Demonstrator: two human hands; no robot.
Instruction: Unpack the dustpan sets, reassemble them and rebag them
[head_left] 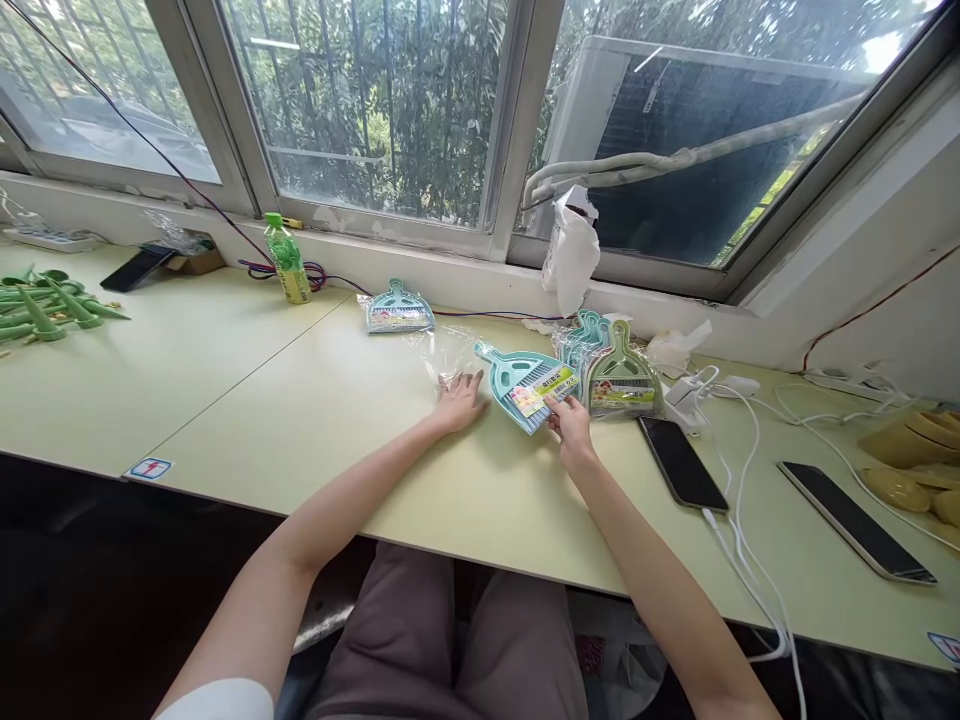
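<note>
My right hand (571, 428) grips the lower right edge of a light-blue mini dustpan (514, 372), which has a striped brush and a printed label card on it. The dustpan is tilted, its handle pointing up and left. On the table just left of it, my left hand (459, 402) lies with fingers spread, touching a clear plastic bag (442, 358). Behind, a wrapped blue dustpan set (397, 310) rests near the wall. Right of my right hand stand a green dustpan set (621, 375) in plastic and several blue ones (586, 335).
A black phone (684, 465) with white cables and a second phone (855, 520) lie at the right. A green-capped bottle (286, 260) stands at the back left. Green plastic pieces (49, 305) are heaped far left. A white bag (571, 250) hangs by the window.
</note>
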